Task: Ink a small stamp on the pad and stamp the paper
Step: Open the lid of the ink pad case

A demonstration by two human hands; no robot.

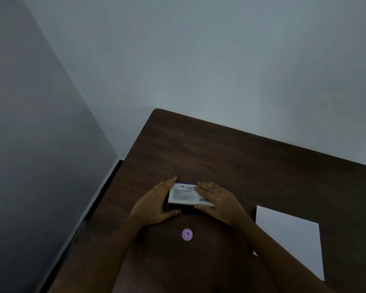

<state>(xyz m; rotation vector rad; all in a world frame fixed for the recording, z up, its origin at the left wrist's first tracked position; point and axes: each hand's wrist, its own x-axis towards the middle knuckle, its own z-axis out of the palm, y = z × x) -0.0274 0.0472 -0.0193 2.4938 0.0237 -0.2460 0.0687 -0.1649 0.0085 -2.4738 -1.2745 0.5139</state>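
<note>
Two hands, left hand (pixel 154 205) and right hand (pixel 217 199), fingers clasping the ink pad case (pixel 185 194) at 12 o'clock of the stamp (pixel 187 234); steady base, lift lid evenly.

Both hands (pixel 156 203) (pixel 219 200) gripping ink pad (pixel 185 194), pink stamp (pixel 187 234) nearby, paper (pixel 292 237) right
</note>
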